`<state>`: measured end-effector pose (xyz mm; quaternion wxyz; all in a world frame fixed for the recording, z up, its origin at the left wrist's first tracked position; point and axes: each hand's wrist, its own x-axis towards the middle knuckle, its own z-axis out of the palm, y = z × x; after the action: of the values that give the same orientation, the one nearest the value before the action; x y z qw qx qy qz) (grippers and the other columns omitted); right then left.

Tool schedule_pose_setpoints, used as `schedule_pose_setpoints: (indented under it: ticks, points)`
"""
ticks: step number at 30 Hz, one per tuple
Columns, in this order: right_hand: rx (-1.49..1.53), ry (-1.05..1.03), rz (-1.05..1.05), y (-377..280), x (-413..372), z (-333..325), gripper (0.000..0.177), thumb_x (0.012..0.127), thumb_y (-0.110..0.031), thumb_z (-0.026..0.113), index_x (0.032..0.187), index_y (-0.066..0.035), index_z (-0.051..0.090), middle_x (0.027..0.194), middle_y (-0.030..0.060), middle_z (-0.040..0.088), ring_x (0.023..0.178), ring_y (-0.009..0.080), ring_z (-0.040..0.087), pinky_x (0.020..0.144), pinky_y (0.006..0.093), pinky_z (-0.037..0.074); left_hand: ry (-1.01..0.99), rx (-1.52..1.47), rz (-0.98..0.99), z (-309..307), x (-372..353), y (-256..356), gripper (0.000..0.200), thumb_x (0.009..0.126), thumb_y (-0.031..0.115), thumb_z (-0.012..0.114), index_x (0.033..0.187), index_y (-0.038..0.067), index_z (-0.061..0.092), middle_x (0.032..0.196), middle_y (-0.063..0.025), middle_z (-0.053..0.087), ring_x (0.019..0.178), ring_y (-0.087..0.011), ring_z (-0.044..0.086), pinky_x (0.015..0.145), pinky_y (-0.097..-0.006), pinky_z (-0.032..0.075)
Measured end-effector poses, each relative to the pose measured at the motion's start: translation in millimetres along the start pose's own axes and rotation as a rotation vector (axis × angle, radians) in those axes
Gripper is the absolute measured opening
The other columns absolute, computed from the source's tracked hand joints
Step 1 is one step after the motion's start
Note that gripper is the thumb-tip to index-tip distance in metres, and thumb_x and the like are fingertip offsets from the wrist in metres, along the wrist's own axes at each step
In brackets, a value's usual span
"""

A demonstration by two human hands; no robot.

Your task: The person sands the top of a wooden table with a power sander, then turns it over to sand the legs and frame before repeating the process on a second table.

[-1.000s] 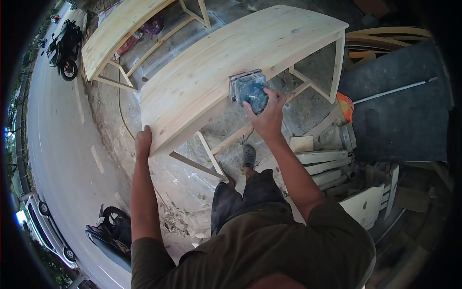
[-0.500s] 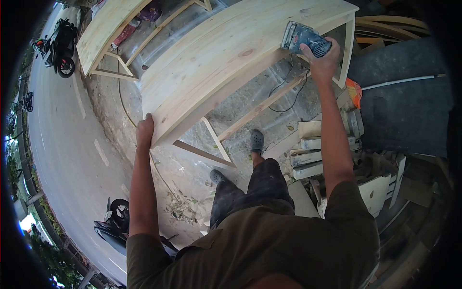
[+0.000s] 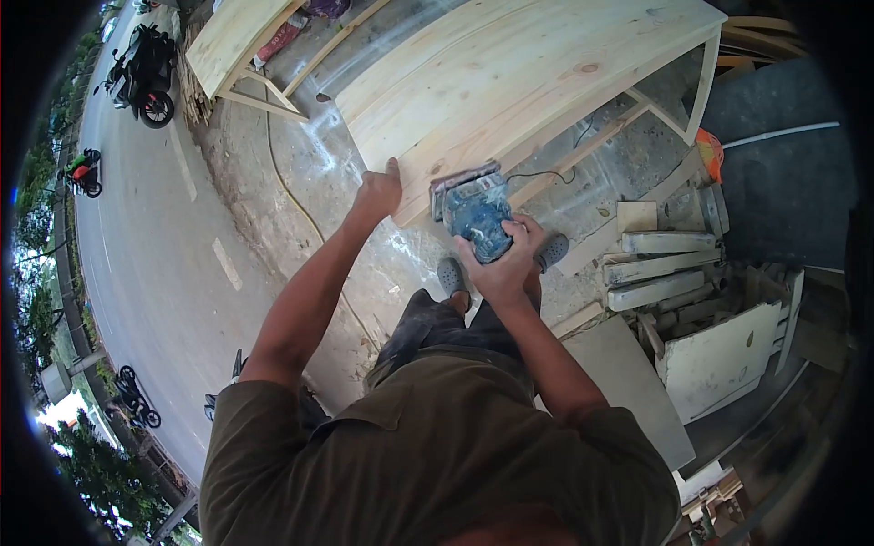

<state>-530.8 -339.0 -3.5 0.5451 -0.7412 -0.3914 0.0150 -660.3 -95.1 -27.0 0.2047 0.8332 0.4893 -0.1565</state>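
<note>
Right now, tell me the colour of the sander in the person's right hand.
The sander is blue, mottled with pale dust; the head view shows it best.

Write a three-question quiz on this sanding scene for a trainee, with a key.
1. True or false: the right hand holds the blue electric sander at the near edge of the wooden table.
2. Where is the left hand? A: on the sander. B: on the table's near corner. C: hanging at the person's side.
3. How many bare wooden tables are in view?
Key: 1 true; 2 B; 3 two, with the second table at upper left.
</note>
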Motion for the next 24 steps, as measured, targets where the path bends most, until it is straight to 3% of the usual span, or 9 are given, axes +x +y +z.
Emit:
schedule_pose_setpoints:
  ticks: [1, 4, 6, 11, 13, 16, 19, 22, 24]
  points:
    - [-0.009, -0.048, 0.127, -23.7, -25.2, 0.7, 0.072, 0.069, -0.025, 0.099, 0.121, -0.002, 0.054, 0.125, 0.0232, 0.05, 0.111, 0.0418, 0.057, 0.091, 0.0519, 0.052, 0.048, -0.108, 0.105, 56.7, 25.2, -36.1, 0.054, 0.115, 0.024, 0.034, 0.144, -0.02, 0.044, 0.087, -0.0263, 0.074, 0.078, -0.05, 0.073, 0.085, -0.0632, 0.056]
    - [0.052, -0.017, 0.003, -39.5, -99.4, 25.5, 0.062, 0.068, -0.029, 0.099, 0.111, -0.008, 0.059, 0.124, 0.0222, 0.052, 0.11, 0.0439, 0.059, 0.093, 0.0551, 0.054, 0.002, 0.005, 0.176, 10.0, 0.3, 0.3, 0.057, 0.116, 0.029, 0.03, 0.147, -0.018, 0.043, 0.109, -0.0408, 0.064, 0.099, -0.0571, 0.068, 0.096, -0.0657, 0.052]
    - [-0.081, -0.102, -0.112, -49.2, -104.0, 17.8, 0.075, 0.069, -0.025, 0.098, 0.123, -0.006, 0.05, 0.126, 0.0256, 0.047, 0.114, 0.0431, 0.053, 0.091, 0.054, 0.052, -0.186, -0.066, 0.089, -11.5, -33.3, 16.9, 0.06, 0.116, 0.032, 0.028, 0.148, -0.016, 0.043, 0.123, -0.0504, 0.058, 0.113, -0.0618, 0.065, 0.103, -0.0674, 0.049]
    - [-0.011, 0.122, 0.376, -22.6, -6.4, -14.0, 0.085, 0.07, -0.018, 0.097, 0.133, 0.001, 0.043, 0.128, 0.0205, 0.048, 0.12, 0.039, 0.054, 0.107, 0.0459, 0.044, 0.092, 0.192, 0.345, 36.6, -6.3, -12.7, 0.052, 0.111, 0.021, 0.041, 0.143, -0.02, 0.047, 0.088, -0.0293, 0.073, 0.076, -0.0467, 0.074, 0.08, -0.0605, 0.057]
    - [0.04, 0.236, 0.39, -2.0, 44.1, -27.4, 0.083, 0.072, -0.016, 0.096, 0.134, 0.001, 0.044, 0.126, 0.0191, 0.048, 0.12, 0.0354, 0.054, 0.106, 0.0462, 0.044, 0.219, 0.372, 0.487, 49.0, -2.9, -21.6, 0.048, 0.105, 0.014, 0.05, 0.141, -0.017, 0.051, 0.076, -0.0208, 0.073, 0.068, -0.0397, 0.073, 0.071, -0.0559, 0.057]
    - [0.0, 0.144, 0.325, 3.2, 64.0, -38.3, 0.079, 0.073, -0.014, 0.095, 0.133, 0.0, 0.045, 0.126, 0.019, 0.048, 0.119, 0.0354, 0.055, 0.106, 0.0456, 0.045, 0.219, 0.299, 0.474, 50.3, 2.0, -22.6, 0.049, 0.107, 0.018, 0.048, 0.138, -0.021, 0.051, 0.078, -0.0235, 0.072, 0.067, -0.0408, 0.073, 0.074, -0.0603, 0.057]
    - [-0.058, -0.023, 0.148, -44.3, 9.5, -21.8, 0.081, 0.071, -0.02, 0.097, 0.132, -0.003, 0.047, 0.126, 0.0212, 0.048, 0.118, 0.0406, 0.055, 0.104, 0.0476, 0.047, 0.022, 0.14, 0.285, 36.2, -9.3, -10.7, 0.059, 0.111, 0.029, 0.046, 0.143, -0.021, 0.043, 0.103, -0.0436, 0.065, 0.09, -0.0473, 0.074, 0.086, -0.0607, 0.058]
    - [-0.046, -0.061, 0.274, -77.4, -60.7, 5.8, 0.077, 0.071, -0.026, 0.097, 0.127, 0.001, 0.051, 0.128, 0.0229, 0.047, 0.121, 0.0419, 0.053, 0.102, 0.0506, 0.048, 0.089, -0.335, -0.067, 75.0, 9.0, -17.3, 0.076, 0.112, 0.045, 0.044, 0.156, -0.014, 0.029, 0.142, -0.0545, 0.039, 0.126, -0.0571, 0.059, 0.106, -0.0627, 0.05]
    - [-0.012, -0.046, 0.253, -61.1, -71.3, 6.2, 0.082, 0.069, -0.026, 0.098, 0.129, 0.001, 0.05, 0.128, 0.0222, 0.046, 0.123, 0.0415, 0.052, 0.104, 0.0501, 0.047, 0.138, -0.263, -0.098, 48.5, -5.0, 5.0, 0.081, 0.111, 0.049, 0.044, 0.162, -0.01, 0.022, 0.157, -0.0461, 0.025, 0.141, -0.0579, 0.039, 0.115, -0.0652, 0.036]
